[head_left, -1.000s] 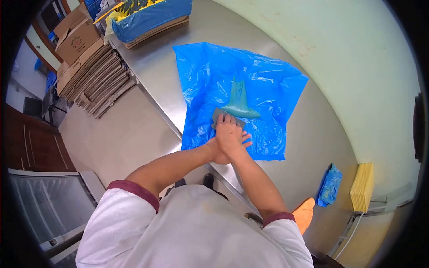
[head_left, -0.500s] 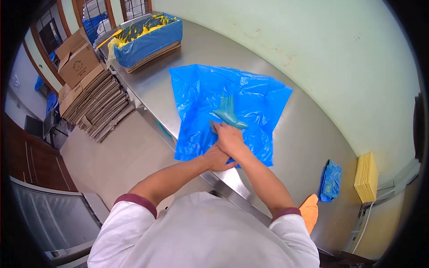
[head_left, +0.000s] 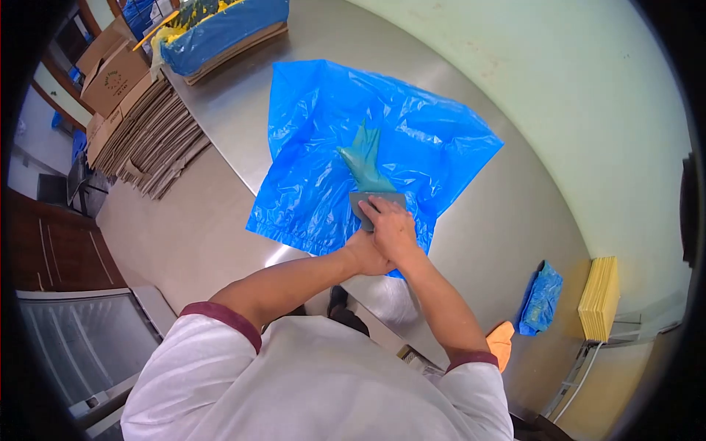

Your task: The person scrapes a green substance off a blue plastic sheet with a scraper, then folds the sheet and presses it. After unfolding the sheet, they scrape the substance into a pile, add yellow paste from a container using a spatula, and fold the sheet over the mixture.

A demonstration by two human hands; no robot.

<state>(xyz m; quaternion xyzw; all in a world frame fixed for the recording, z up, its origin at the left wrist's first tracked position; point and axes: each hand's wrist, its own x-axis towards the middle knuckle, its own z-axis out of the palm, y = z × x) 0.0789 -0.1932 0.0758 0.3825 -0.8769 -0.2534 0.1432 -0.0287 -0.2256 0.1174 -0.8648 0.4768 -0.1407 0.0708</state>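
Observation:
A large blue plastic sheet or bag [head_left: 309, 184] is spread on the metal table. Soft green material [head_left: 362, 160] shows on it or through it, just beyond a flat grey scraper-like piece [head_left: 358, 209]. My right hand [head_left: 393, 226] grips the grey piece, its fingers over the face. Close under my right hand, my left hand [head_left: 365, 252] is closed around something at the near edge of the plastic that I cannot make out.
At the upper left of the metal table [head_left: 489, 242] is a blue-lined crate [head_left: 228, 35] with yellow and dark contents. Flattened cardboard [head_left: 151, 140] is stacked beyond the left edge. A folded blue bundle [head_left: 542, 298], orange item [head_left: 500, 344] and yellow stack [head_left: 598, 298] lie right.
The grey piece now shows broadly under my right hand. The green material is more upright and narrower. The plastic's upper part has spread outward, and the whole view has shifted.

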